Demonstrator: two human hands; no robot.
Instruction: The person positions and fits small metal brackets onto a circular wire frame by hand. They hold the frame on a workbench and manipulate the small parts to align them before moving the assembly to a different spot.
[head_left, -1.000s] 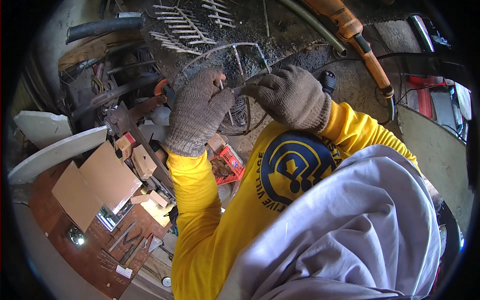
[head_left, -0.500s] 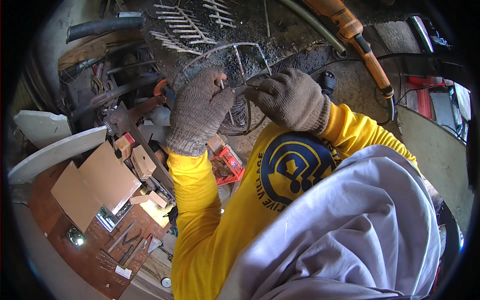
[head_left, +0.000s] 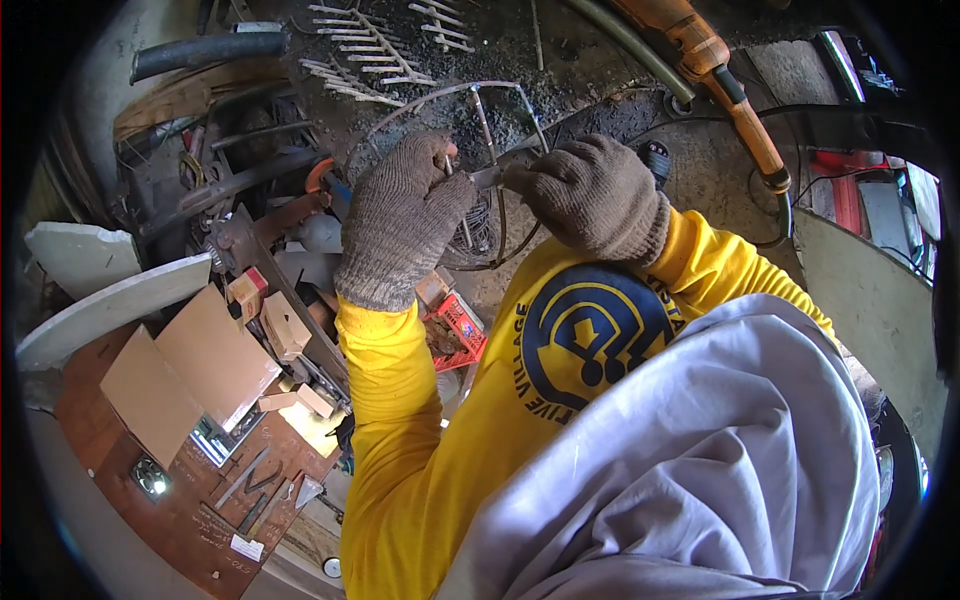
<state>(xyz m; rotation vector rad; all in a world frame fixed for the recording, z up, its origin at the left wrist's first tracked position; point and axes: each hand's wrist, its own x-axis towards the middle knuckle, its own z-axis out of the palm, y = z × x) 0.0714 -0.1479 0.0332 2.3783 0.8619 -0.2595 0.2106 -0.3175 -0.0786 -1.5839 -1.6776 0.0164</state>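
Observation:
Both of my hands wear brown-grey knitted gloves. My left hand (head_left: 400, 225) is closed round a thin metal rod (head_left: 450, 166), which sticks out above and below the fingers. My right hand (head_left: 592, 198) is closed on one end of a flat grey metal piece (head_left: 487, 177). That piece reaches across the gap to the rod by my left fingers; its kind and held end are hidden. Behind and between the hands is a curved frame of metal rods (head_left: 482, 118), with bars joining a bent hoop. My left hand hides part of it.
Metal racks with short prongs (head_left: 380, 55) lie beyond the hands. An orange power tool (head_left: 700, 50) with a cord is at upper right. On the left, a brown table (head_left: 110, 440) bears an open cardboard box (head_left: 205, 350) and hand tools. A red crate (head_left: 462, 325) stands below my left hand.
My right hand has shifted slightly right, and more of the flat metal piece shows between the hands. My left hand keeps its grip on the rod, slightly farther right.

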